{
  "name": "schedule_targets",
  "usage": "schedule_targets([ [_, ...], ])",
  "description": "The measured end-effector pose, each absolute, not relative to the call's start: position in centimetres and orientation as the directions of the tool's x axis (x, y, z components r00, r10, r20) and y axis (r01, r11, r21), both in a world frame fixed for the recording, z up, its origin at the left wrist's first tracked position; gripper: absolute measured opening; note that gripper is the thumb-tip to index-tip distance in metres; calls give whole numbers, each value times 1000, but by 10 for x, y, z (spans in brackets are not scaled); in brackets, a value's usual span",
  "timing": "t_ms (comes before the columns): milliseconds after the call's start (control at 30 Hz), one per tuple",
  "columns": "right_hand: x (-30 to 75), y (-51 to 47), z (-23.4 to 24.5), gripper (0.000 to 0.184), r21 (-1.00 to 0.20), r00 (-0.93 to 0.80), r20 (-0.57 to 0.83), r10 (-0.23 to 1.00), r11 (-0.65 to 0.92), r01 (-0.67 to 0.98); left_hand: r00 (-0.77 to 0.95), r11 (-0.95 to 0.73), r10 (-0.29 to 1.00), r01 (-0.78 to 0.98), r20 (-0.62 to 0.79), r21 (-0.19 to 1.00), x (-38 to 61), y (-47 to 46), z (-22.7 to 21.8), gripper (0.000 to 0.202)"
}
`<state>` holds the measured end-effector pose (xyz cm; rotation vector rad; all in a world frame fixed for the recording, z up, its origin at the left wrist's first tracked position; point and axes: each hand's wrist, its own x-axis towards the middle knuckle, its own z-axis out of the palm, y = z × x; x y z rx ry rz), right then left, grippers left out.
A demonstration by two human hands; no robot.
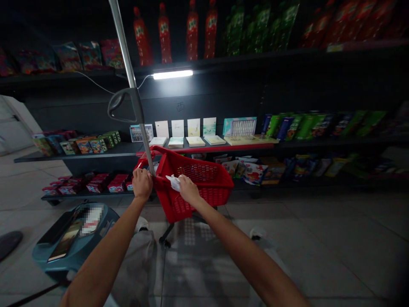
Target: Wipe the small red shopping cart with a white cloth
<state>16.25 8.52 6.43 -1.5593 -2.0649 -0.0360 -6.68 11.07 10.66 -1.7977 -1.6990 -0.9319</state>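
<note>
A small red shopping cart [183, 209] with a perforated plastic basket stands on the floor in front of me. My left hand [142, 184] is closed round the cart's red handle at its left end, beside the foot of a grey metal pole [125, 49]. Pinched in my right hand [190, 190] is a crumpled white wipe [174, 182], which lies against the near rim of the basket. The fingertips of my left hand are partly hidden. On the pole, above my left hand, sits a dark grey loop handle [137, 106].
Dark shelves [204, 91] behind the cart carry red bottles [192, 32], green bottles [236, 30], upright notebooks [177, 128] and snack packs. A lit tube lamp [173, 74] hangs there. At left a blue-green stool [51, 256] bears a phone [66, 238]. My legs flank the cart.
</note>
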Motion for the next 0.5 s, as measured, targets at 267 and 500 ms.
schedule_targets([
  [267,259,76,39,37,-272,-98,330,939,193,943,32,-104,679,993,733,53,-79,114,110,33],
  [500,343,70,30,31,-293,41,267,963,41,955,13,-102,678,992,735,76,-75,114,108,38],
])
